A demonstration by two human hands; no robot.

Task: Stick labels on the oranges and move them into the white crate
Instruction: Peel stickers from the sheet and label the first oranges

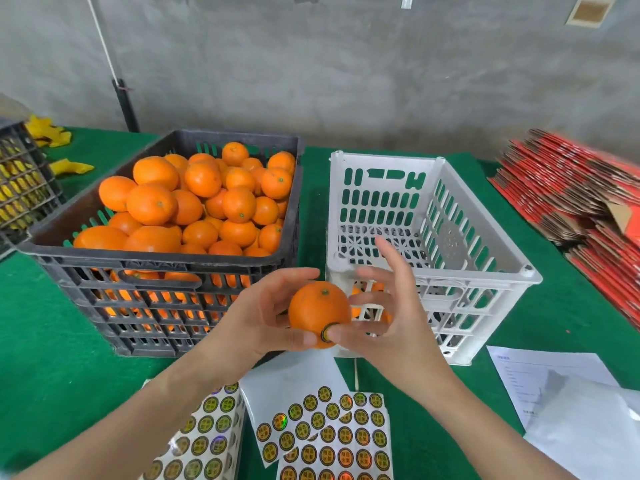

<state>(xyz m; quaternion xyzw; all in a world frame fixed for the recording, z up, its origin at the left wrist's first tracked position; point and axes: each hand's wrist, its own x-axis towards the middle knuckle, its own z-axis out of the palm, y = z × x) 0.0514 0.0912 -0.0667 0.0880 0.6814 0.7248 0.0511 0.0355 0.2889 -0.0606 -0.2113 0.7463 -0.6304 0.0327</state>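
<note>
Right hand (391, 317): pressed thumb onto round label (326, 333), held other fingers splayed, gripped nothing. Pinned label low on near side of orange (317, 306). Cupped that orange in left hand (263, 317), fingers curled round far side, thumb underneath right beside label. Held it in the air just in front of near-left corner of white crate (467, 276), not yet inside. Spotted a few oranges (355, 311) through the crate slots, low down; couldn't tell how many. Had black crate (156, 261) just to the left, touching or nearly touching the white one, heaped fruit (207, 202) above rim level. Had sticker sheets (329, 434) on green cloth (52, 341) directly under both hands.

Risks, as judged:
- Could have ended with a lifted or creased edge: flat sticker on curved peel, thumb covering only part of it. Needed a rub across the whole disc.
- Could have peeled label back off if it stuck to the thumb on release.
- Could have bruised fruit if dropped from rim height onto those already inside.
- Could have clipped the near rim on the way over, given how close the orange sat to that corner.
</note>
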